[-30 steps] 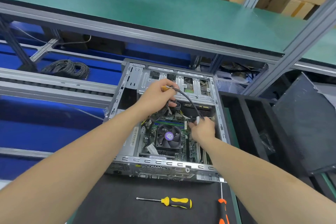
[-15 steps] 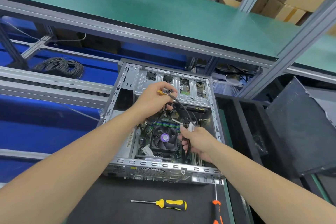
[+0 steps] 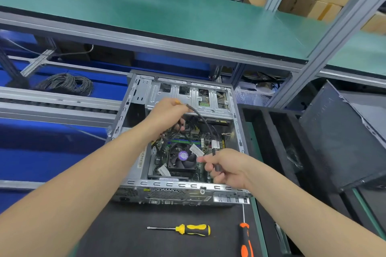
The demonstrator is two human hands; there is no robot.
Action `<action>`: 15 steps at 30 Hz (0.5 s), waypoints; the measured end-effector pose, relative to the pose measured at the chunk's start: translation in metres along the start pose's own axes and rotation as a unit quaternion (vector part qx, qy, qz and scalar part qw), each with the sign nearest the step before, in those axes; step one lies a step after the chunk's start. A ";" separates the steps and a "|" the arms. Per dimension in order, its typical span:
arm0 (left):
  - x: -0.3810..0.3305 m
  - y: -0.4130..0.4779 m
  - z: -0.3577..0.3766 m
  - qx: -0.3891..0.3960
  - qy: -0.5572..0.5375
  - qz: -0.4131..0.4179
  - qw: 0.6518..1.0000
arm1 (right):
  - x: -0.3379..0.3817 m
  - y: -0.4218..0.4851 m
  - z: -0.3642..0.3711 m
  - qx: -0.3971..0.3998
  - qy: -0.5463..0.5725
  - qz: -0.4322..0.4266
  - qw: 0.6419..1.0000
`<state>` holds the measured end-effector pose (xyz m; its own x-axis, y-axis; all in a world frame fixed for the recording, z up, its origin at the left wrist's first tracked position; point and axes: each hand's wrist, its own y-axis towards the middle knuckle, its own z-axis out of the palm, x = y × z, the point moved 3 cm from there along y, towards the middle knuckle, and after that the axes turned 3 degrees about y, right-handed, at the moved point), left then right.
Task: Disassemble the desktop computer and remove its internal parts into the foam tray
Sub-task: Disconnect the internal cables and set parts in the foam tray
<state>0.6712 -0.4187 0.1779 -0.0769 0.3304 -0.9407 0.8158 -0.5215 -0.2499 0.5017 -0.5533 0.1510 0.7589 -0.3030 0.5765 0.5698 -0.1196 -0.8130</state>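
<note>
Over the open sheet-metal computer case (image 3: 167, 184), the left hand (image 3: 167, 113) grips one end of a thin black cable (image 3: 205, 123); the right hand (image 3: 228, 168) pinches the other. The black foam tray (image 3: 266, 131) sits alongside.

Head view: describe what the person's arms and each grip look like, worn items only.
The left forearm and right forearm are bare to the frame's edge; no sleeves show. The left grip and right grip are ungloved hands. No ring, watch, wristband or grounding strap is visible on either wrist or finger.

Left grip (image 3: 167, 115) and right grip (image 3: 228, 168) are bare, like both forearms (image 3: 94, 171).
</note>
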 end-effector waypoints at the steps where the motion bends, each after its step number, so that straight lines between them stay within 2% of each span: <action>1: 0.003 -0.002 0.000 0.007 0.036 -0.009 0.999 | 0.000 -0.001 0.001 -0.001 -0.025 -0.002 1.000; 5: 0.021 -0.008 0.007 0.049 0.139 -0.027 0.989 | 0.004 0.002 0.002 -0.009 -0.078 -0.034 0.996; 9: 0.024 -0.018 0.023 0.079 0.200 0.020 0.976 | 0.003 0.006 0.003 0.006 -0.073 -0.037 0.997; 12: 0.019 -0.025 0.039 0.115 0.298 0.081 0.944 | 0.000 0.008 0.001 0.006 -0.098 -0.047 0.994; 15: 0.019 -0.029 0.051 0.153 0.358 0.125 0.912 | -0.001 0.008 0.002 0.037 -0.068 -0.057 0.995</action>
<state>0.6170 -0.4374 0.1558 0.5737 0.5437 -0.6126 0.5503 -0.8098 -0.2034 0.5060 -0.5522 0.1443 0.7212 -0.1593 0.6742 0.6722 -0.0744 -0.7366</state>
